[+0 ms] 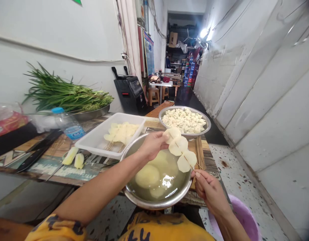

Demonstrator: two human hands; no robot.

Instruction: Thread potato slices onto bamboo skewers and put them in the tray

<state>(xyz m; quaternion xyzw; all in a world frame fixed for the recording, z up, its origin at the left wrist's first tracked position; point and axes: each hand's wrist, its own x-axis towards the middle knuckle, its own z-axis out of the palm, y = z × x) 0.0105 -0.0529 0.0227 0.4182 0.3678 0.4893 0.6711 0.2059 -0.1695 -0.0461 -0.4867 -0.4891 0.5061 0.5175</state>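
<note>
Three thin potato slices are threaded on a wooden skewer, held tilted above a metal bowl. My left hand pinches the uppermost slice at the skewer's far end. The lower end of the skewer is gripped between the thumb and fingers of my right hand, just past the bowl's right rim. More pale slices lie under cloudy water in the bowl. Behind it on the left, a white plastic tub contains skewered slices.
Cauliflower florets fill a metal basin at the back. Bare skewers lie on the table's right side. Left are a water bottle, a black-handled knife, vegetable pieces and green stalks. A purple bucket stands below right.
</note>
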